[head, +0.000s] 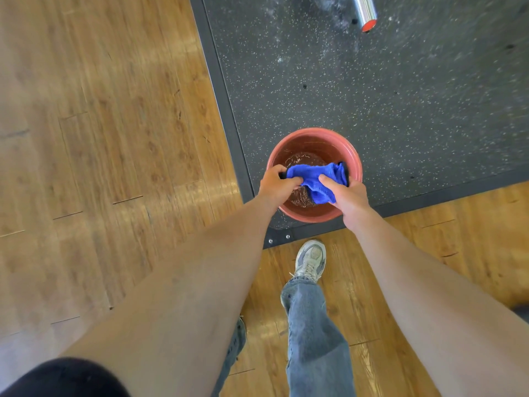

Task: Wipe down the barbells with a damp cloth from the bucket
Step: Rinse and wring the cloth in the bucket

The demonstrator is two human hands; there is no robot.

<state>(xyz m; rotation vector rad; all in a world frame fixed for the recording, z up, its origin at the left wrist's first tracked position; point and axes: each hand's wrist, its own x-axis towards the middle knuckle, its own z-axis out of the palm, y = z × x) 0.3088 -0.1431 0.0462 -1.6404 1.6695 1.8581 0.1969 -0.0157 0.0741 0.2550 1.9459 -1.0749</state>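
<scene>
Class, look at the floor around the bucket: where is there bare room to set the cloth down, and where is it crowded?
Free: the rubber mat between the bucket and the barbell end; the wood floor left of the mat. Crowded: over the bucket, where the left hand and right hand grip the cloth.

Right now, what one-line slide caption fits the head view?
Both hands, left hand and right hand, grip a blue cloth over a round red plastic bucket on speckled black rubber flooring.

Both hands — left hand and right hand — with the blue cloth fill the mouth of the bucket. Around it the speckled mat lies open up to the barbell end, well apart.
</scene>
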